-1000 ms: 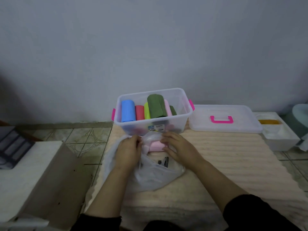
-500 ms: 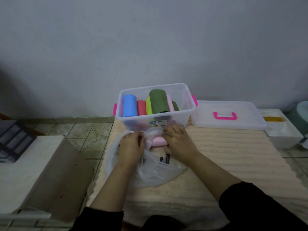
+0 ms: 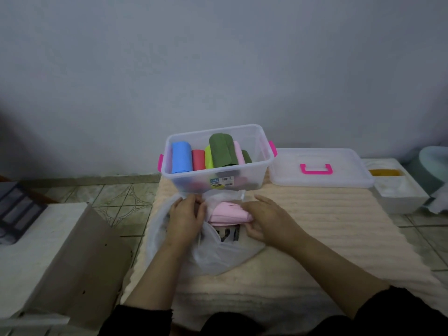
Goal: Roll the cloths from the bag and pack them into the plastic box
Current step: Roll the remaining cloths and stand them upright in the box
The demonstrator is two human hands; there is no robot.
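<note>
A folded pink cloth point(image 3: 229, 212) is lying in the mouth of a clear bag point(image 3: 218, 258), between the two hands and just in front of the box point(image 3: 218, 183). The right hand point(image 3: 266, 220) is gripping the cloth's right end: its thumb is tucking under the near edge while the fingers are curling over the top, so the cloth is sticking out to the hand's left. The left hand point(image 3: 185, 215) is sitting just left of the cloth, pinching the bag's rim with curled fingers and holding the opening apart; whether it is also touching the cloth is hard to tell.

The bag is spreading flat over a ribbed cream mat point(image 3: 327, 226), and a dark print is showing through the plastic just below the cloth. The box is standing open at the mat's far edge, holding rolled cloths side by side: blue point(image 3: 181, 157), red point(image 3: 198, 160), lime point(image 3: 208, 157), dark green point(image 3: 221, 150) and pink point(image 3: 238, 152). The lid point(image 3: 317, 167), with a pink handle, is lying flat just right of the box. A white tub point(image 3: 400, 190) is sitting beyond the lid, further right.
</note>
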